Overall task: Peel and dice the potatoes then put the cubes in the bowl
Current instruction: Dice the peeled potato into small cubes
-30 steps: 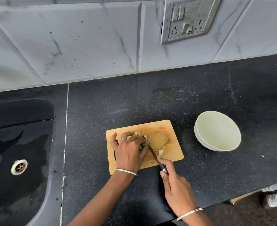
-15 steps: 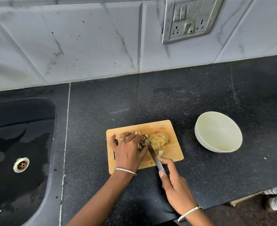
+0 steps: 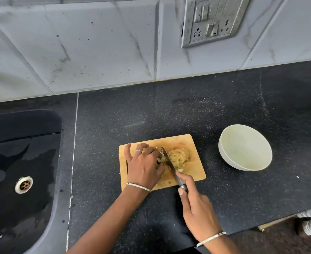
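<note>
A peeled potato (image 3: 179,155), scored into slices, lies on a small wooden cutting board (image 3: 195,171) on the black counter. My left hand (image 3: 144,165) rests on the potato's left end and holds it down, fingers curled over cut pieces. My right hand (image 3: 196,208) grips the handle of a knife (image 3: 169,162). The blade lies across the potato beside my left fingertips, its tip pointing away from me. A loose cube (image 3: 180,170) sits on the board by the blade. The pale green bowl (image 3: 224,143) stands to the right of the board, with nothing in it.
A black sink (image 3: 22,162) with a metal drain (image 3: 23,185) fills the left side. A tiled wall with a switch and socket plate (image 3: 213,21) rises behind the counter. The counter's front edge runs at the lower right, with the floor beyond it.
The knife blade has moved forward and up over the potato, its tip now past the far side. The potato shows more cuts. My left hand stays on the left end.
</note>
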### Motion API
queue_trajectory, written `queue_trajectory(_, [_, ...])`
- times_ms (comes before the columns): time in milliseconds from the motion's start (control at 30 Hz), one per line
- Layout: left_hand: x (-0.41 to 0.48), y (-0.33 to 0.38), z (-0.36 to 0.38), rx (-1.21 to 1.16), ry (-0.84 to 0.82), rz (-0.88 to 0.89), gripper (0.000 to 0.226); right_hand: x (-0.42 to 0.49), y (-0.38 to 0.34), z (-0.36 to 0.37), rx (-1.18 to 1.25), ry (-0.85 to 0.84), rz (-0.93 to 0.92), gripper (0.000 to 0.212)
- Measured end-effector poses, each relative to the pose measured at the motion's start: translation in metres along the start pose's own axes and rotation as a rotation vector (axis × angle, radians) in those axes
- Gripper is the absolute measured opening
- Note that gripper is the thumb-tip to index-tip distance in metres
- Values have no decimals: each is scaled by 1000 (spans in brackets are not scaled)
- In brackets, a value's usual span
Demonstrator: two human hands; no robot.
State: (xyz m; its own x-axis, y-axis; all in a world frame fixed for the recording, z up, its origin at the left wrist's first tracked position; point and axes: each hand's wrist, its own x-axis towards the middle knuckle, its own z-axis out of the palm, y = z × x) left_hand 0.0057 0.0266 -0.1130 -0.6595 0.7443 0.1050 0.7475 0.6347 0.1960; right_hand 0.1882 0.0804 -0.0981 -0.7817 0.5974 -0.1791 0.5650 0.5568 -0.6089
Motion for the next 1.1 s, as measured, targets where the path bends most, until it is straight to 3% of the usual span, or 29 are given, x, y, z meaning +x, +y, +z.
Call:
queue_trajectory(167, [-1,-2,-2,-24,-54,-33,31,2,-4,-1,-20,-19,10,44])
queue_trajectory(1100, [-4,-9,-5,-146,-20,-94,19,4,-5,-6,-80,-39,-23,38])
